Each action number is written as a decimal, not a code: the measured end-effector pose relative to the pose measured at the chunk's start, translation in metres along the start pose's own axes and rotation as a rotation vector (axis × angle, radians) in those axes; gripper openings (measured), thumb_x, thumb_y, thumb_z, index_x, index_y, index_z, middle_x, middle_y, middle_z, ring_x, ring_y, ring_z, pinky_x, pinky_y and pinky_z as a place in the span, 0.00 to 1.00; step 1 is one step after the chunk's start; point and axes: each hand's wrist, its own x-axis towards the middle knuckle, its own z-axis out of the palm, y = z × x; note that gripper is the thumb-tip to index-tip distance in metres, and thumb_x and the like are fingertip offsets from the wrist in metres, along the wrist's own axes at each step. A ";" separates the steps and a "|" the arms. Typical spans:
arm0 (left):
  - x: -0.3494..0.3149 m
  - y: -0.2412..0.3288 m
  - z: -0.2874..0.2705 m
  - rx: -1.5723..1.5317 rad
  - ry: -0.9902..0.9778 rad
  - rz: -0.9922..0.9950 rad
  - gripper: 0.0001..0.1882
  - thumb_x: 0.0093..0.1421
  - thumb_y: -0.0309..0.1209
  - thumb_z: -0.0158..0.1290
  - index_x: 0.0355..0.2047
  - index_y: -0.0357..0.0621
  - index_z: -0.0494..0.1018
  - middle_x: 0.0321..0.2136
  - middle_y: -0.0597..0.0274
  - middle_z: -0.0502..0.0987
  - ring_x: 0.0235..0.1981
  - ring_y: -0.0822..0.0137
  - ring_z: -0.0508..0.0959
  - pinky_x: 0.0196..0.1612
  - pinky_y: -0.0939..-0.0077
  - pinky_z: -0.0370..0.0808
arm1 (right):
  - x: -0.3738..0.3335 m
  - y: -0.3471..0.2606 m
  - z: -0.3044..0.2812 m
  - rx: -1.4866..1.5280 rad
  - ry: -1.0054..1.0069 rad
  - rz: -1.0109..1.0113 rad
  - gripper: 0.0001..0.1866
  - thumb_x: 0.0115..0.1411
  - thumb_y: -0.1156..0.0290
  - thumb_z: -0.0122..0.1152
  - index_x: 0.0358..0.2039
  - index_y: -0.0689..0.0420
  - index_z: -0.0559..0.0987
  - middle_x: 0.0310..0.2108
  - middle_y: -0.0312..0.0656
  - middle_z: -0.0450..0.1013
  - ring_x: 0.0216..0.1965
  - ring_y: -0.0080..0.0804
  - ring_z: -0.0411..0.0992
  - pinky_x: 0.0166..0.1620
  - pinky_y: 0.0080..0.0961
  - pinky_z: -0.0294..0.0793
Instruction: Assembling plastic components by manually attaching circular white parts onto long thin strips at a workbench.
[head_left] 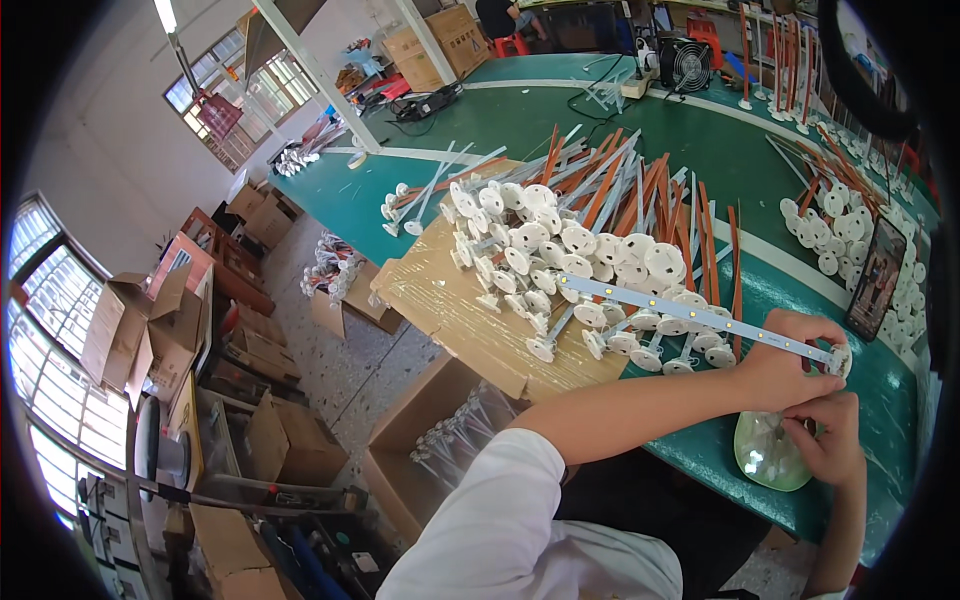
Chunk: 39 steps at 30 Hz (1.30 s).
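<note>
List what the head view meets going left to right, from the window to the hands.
Window → open cardboard boxes → wooden board → pile of white discs on rods → long light strip → left hand → right hand

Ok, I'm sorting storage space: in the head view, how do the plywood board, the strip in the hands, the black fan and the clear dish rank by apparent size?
1. plywood board, largest.
2. LED strip, long but thin, held by the left hand and right hand.
3. and 4. clear dish and black fan look alike; the fan is farther away, so unsure.
</note>
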 end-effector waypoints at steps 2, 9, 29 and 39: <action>0.001 0.001 -0.001 0.006 0.004 0.023 0.19 0.40 0.29 0.68 0.34 0.39 0.78 0.28 0.57 0.80 0.25 0.67 0.80 0.29 0.76 0.77 | 0.000 -0.001 0.001 0.007 0.012 -0.008 0.05 0.45 0.81 0.65 0.25 0.59 0.81 0.22 0.40 0.76 0.19 0.29 0.70 0.24 0.23 0.67; 0.002 0.004 -0.003 -0.066 -0.036 -0.027 0.19 0.39 0.29 0.68 0.34 0.39 0.78 0.28 0.56 0.80 0.27 0.66 0.82 0.31 0.76 0.78 | 0.004 -0.005 0.000 -0.054 0.061 -0.066 0.06 0.44 0.80 0.65 0.26 0.59 0.82 0.20 0.42 0.76 0.17 0.33 0.72 0.23 0.23 0.68; 0.001 0.001 -0.002 -0.039 -0.054 -0.033 0.20 0.37 0.28 0.69 0.33 0.39 0.77 0.29 0.56 0.80 0.28 0.66 0.82 0.33 0.76 0.78 | 0.004 -0.002 0.004 -0.079 0.078 -0.070 0.07 0.44 0.81 0.64 0.27 0.61 0.82 0.23 0.45 0.76 0.22 0.40 0.74 0.26 0.27 0.70; 0.000 0.000 -0.001 -0.006 -0.029 -0.007 0.20 0.37 0.28 0.68 0.33 0.39 0.77 0.29 0.58 0.80 0.27 0.67 0.82 0.32 0.77 0.78 | 0.006 -0.003 0.005 -0.117 0.083 -0.124 0.08 0.46 0.82 0.64 0.29 0.61 0.82 0.25 0.47 0.76 0.23 0.42 0.75 0.26 0.28 0.71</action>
